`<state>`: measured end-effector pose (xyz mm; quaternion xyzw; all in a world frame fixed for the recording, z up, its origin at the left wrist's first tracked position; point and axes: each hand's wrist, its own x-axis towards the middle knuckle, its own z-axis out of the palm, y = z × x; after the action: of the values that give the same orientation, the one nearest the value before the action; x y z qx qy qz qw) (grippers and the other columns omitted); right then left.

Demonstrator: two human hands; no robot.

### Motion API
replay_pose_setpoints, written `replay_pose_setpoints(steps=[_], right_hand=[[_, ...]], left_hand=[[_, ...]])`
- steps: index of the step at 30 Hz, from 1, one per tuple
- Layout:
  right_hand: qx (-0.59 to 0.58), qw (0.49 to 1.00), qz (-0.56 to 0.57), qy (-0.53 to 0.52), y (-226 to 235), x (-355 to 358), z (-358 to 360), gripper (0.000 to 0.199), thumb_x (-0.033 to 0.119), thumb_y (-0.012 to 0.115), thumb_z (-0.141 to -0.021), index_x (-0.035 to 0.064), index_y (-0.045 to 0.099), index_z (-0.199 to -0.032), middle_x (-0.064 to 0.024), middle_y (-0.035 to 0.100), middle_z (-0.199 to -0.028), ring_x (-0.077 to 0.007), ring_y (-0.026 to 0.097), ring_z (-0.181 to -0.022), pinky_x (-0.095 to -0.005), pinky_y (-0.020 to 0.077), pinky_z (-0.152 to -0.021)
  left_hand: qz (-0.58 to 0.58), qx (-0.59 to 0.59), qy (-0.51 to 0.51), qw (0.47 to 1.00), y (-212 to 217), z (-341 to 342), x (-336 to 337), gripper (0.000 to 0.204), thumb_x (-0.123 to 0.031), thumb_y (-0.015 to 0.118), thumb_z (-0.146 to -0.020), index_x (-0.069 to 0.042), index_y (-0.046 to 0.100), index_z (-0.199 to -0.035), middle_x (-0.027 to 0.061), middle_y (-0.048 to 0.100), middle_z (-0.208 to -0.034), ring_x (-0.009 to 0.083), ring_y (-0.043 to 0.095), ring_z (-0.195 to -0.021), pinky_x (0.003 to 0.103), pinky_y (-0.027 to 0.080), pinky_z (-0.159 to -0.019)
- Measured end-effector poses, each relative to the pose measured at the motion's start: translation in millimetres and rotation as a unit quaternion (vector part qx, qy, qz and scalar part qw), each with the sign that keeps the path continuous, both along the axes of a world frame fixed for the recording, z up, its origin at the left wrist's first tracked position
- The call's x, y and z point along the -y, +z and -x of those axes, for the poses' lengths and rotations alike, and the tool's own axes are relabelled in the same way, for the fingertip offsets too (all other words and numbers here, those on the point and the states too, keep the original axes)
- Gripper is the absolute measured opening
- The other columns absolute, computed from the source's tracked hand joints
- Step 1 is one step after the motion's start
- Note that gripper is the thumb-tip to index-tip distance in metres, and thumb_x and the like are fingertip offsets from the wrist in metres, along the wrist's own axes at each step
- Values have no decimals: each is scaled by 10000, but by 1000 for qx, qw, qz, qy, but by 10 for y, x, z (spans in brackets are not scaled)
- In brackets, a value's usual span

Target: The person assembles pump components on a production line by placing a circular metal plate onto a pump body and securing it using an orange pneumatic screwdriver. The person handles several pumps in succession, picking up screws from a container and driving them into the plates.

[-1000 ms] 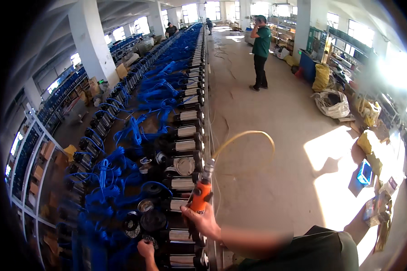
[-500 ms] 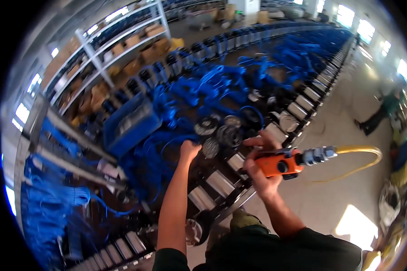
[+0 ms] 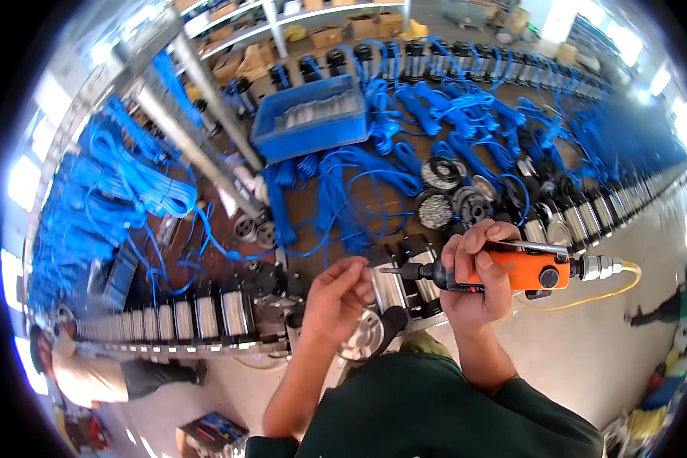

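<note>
My right hand (image 3: 473, 286) is wrapped round an orange air screwdriver (image 3: 523, 271), held level with its bit pointing left. A yellow air hose (image 3: 624, 284) leads off its back end through a silver coupling. My left hand (image 3: 334, 304) is raised just left of the bit tip, thumb and fingertips drawn together; whether something small is between them I cannot make out. Silver motor cylinders (image 3: 388, 284) with black ends lie beneath the bit. Below my left hand a round metal housing (image 3: 365, 336) sits at the bench edge. Dark round metal parts (image 3: 472, 204) lie beyond the screwdriver.
A blue bin (image 3: 309, 126) of silvery parts stands on the bench among bundled blue cables (image 3: 374, 168). More blue cable (image 3: 137, 172) hangs at left by a metal post (image 3: 191, 141). Silver cylinders (image 3: 206, 317) line the near edge. Another person (image 3: 91, 370) is at lower left.
The view has swung left. My left hand has come back from the round parts to the bit tip. The screwdriver has turned from angled to level, its bit now visible.
</note>
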<state>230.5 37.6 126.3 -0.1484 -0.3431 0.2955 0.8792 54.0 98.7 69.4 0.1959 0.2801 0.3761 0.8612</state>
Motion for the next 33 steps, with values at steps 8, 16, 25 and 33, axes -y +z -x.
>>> replay_pose_setpoints(steps=[8,16,25,33], right_hand=[[70,995,19,70,-89,-189,480,280,79,518,-852,26,467,-1122,-113,539,-933,-87,480,-581,-308,450,-666],[62,989,-1,133,-213,-218,619,281,35,574,-837,32,470,-1098,-136,548,-885,-133,517,-576,-334,482,-654],[135,966,133,173,-404,-58,552,297,-66,547,-795,15,463,-1069,-151,566,-883,-147,543,-630,-308,489,-629],[164,938,242,185,-730,92,516,328,-115,499,-781,20,448,-1076,-132,568,-882,-142,550,-666,-272,489,-629]], left_hand=[[36,100,64,992,-86,316,297,154,-148,588,-970,-21,605,-1055,60,602,-862,96,479,-673,227,398,-590],[39,68,100,992,-85,440,364,141,-119,588,-961,-30,614,-1066,61,607,-813,98,499,-663,237,401,-581],[-295,-304,-63,904,-300,568,296,220,-65,586,-918,37,677,-1089,-7,610,-699,33,457,-576,215,357,-503],[-432,-403,-202,781,-220,493,382,397,-58,549,-832,49,617,-1209,114,589,-652,135,513,-587,316,438,-578]])
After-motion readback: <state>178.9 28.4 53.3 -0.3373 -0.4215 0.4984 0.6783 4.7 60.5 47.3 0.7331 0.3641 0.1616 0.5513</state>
